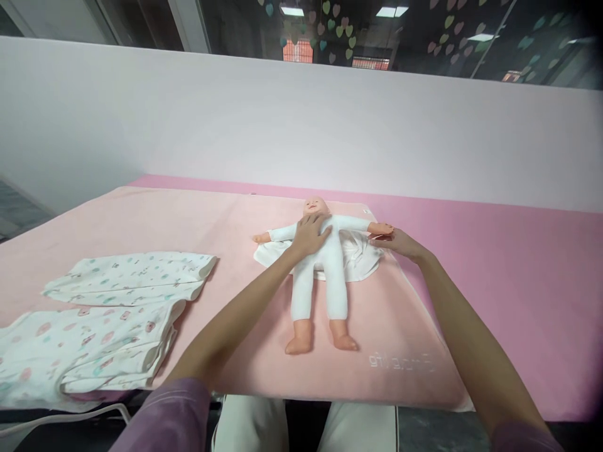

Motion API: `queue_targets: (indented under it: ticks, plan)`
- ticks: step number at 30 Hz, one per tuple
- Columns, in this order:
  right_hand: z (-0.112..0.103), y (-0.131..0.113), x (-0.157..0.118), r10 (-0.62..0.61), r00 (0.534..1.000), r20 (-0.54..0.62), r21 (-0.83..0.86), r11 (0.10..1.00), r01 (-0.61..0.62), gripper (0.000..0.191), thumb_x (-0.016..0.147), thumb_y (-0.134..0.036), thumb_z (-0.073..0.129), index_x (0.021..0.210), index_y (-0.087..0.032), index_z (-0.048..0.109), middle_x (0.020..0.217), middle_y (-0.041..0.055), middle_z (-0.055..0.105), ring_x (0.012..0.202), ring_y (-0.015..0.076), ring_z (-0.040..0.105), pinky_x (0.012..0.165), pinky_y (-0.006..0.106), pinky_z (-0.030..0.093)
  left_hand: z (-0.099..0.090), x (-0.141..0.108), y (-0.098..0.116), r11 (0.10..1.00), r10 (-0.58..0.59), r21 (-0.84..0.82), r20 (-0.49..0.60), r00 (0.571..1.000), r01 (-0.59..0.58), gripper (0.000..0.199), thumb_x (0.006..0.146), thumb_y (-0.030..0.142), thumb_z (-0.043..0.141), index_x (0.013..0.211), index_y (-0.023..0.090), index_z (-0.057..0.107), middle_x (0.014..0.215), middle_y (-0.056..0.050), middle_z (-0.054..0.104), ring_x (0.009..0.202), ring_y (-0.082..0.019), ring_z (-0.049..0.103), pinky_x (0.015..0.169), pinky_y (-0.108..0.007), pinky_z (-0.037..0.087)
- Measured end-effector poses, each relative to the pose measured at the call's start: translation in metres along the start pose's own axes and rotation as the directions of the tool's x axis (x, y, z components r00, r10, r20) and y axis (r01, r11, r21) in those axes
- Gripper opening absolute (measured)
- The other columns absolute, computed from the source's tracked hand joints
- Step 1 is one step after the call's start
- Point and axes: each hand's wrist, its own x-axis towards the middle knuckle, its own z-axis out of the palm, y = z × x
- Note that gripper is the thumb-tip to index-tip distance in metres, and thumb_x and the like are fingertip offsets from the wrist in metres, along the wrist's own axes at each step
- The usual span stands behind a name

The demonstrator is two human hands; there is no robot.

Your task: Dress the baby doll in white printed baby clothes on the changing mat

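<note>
A baby doll point(335, 270) in white covering lies on its back, arms spread and legs towards me. My left hand point(311, 235) rests on its chest, fingers stretched out and lying flat. At the doll's outstretched arm on the right, my right hand point(398, 243) has its fingers closed around the doll's hand point(380, 228); the grip is partly hidden. Under the doll's body lies a crumpled white cloth point(362, 257), showing on both sides of the torso.
Two stacks of folded, printed white baby cloths point(132, 279) lie on the left of the peach mat point(245, 339). A pink surface point(499, 276) extends to the right. Behind stands a white partition point(282, 125). A white cable point(89, 415) runs at the lower left.
</note>
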Motion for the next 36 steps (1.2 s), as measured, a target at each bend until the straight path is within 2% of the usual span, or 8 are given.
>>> queue_targets:
  ticks: [7, 10, 13, 20, 26, 29, 33, 36]
  plan:
    - [0.016, -0.022, 0.007, -0.004, 0.994, -0.109, -0.103, 0.995, -0.007, 0.043, 0.086, -0.06, 0.074, 0.108, -0.024, 0.079, 0.11, 0.0062, 0.079, 0.098, 0.0237, 0.071, 0.087, 0.033, 0.051, -0.057, -0.033, -0.095, 0.913, -0.327, 0.307, 0.161, 0.931, 0.267, 0.044, 0.1, 0.055, 0.048, 0.122, 0.022, 0.067, 0.135, -0.017, 0.068, 0.133, -0.039, 0.052, 0.113, -0.054, 0.035]
    - [0.01, -0.031, 0.014, 0.013, 0.993, -0.113, -0.204, 0.978, -0.036, 0.032, 0.082, -0.054, 0.079, 0.089, -0.024, 0.08, 0.097, 0.0037, 0.079, 0.089, 0.0224, 0.07, 0.08, 0.03, 0.05, -0.067, -0.04, -0.116, 0.923, -0.281, 0.333, 0.249, 0.927, 0.191, 0.046, 0.094, 0.058, 0.057, 0.122, 0.022, 0.063, 0.138, -0.018, 0.065, 0.136, -0.039, 0.049, 0.112, -0.051, 0.037]
    - [0.005, -0.034, 0.019, 0.051, 0.988, -0.147, -0.22, 0.972, -0.083, 0.028, 0.075, -0.049, 0.084, 0.074, -0.022, 0.076, 0.09, 0.0034, 0.079, 0.085, 0.0223, 0.07, 0.076, 0.03, 0.051, -0.069, -0.04, -0.114, 0.93, -0.203, 0.35, 0.235, 0.951, 0.113, 0.039, 0.094, 0.054, 0.058, 0.119, 0.024, 0.062, 0.138, -0.016, 0.065, 0.135, -0.036, 0.051, 0.112, -0.049, 0.036]
    - [0.006, -0.027, 0.006, 0.189, 0.938, -0.29, 0.135, 0.979, -0.156, 0.035, 0.075, -0.052, 0.088, 0.08, -0.019, 0.078, 0.104, 0.0109, 0.081, 0.097, 0.024, 0.074, 0.086, 0.034, 0.058, -0.07, -0.03, -0.078, 0.933, -0.238, 0.307, 0.141, 0.961, 0.186, 0.037, 0.101, 0.056, 0.05, 0.117, 0.024, 0.06, 0.107, -0.013, 0.074, 0.117, -0.037, 0.063, 0.105, -0.05, 0.039]
    - [-0.073, 0.001, -0.034, 0.221, 0.879, -0.422, 0.282, 0.954, -0.104, 0.032, 0.078, -0.041, 0.089, 0.098, -0.017, 0.083, 0.111, 0.0132, 0.081, 0.109, 0.0256, 0.073, 0.1, 0.037, 0.059, -0.055, -0.007, -0.017, 0.977, -0.138, 0.176, 0.113, 0.984, 0.117, 0.037, 0.101, 0.059, 0.053, 0.113, 0.024, 0.059, 0.104, -0.011, 0.075, 0.108, -0.037, 0.069, 0.097, -0.046, 0.044]
    - [-0.123, 0.025, -0.059, 0.29, 0.83, -0.476, 0.331, 0.934, -0.136, 0.031, 0.079, -0.038, 0.089, 0.102, -0.02, 0.081, 0.114, 0.0109, 0.08, 0.11, 0.0233, 0.072, 0.1, 0.034, 0.06, -0.024, 0.014, 0.026, 0.994, -0.081, 0.086, 0.143, 0.986, 0.069, 0.039, 0.102, 0.06, 0.054, 0.118, 0.024, 0.056, 0.111, -0.011, 0.076, 0.106, -0.035, 0.071, 0.091, -0.042, 0.047]
    - [-0.173, 0.055, -0.087, 0.445, 0.695, -0.566, 0.412, 0.882, -0.229, 0.019, 0.089, -0.035, 0.081, 0.101, -0.022, 0.075, 0.108, 0.0095, 0.079, 0.097, 0.0169, 0.069, 0.098, 0.03, 0.057, 0.039, 0.048, 0.085, 0.997, -0.064, -0.032, 0.232, 0.971, 0.073, 0.038, 0.102, 0.058, 0.054, 0.121, 0.024, 0.054, 0.119, -0.01, 0.076, 0.107, -0.032, 0.072, 0.086, -0.038, 0.049]
    - [-0.199, 0.079, -0.106, 0.458, 0.604, -0.652, 0.363, 0.888, -0.282, 0.014, 0.095, -0.039, 0.071, 0.091, -0.026, 0.065, 0.095, 0.012, 0.076, 0.089, 0.0204, 0.065, 0.091, 0.037, 0.057, 0.088, 0.07, 0.125, 0.989, -0.06, -0.111, 0.317, 0.947, 0.1, 0.041, 0.102, 0.06, 0.054, 0.122, 0.024, 0.054, 0.123, -0.011, 0.075, 0.11, -0.031, 0.071, 0.087, -0.037, 0.05]
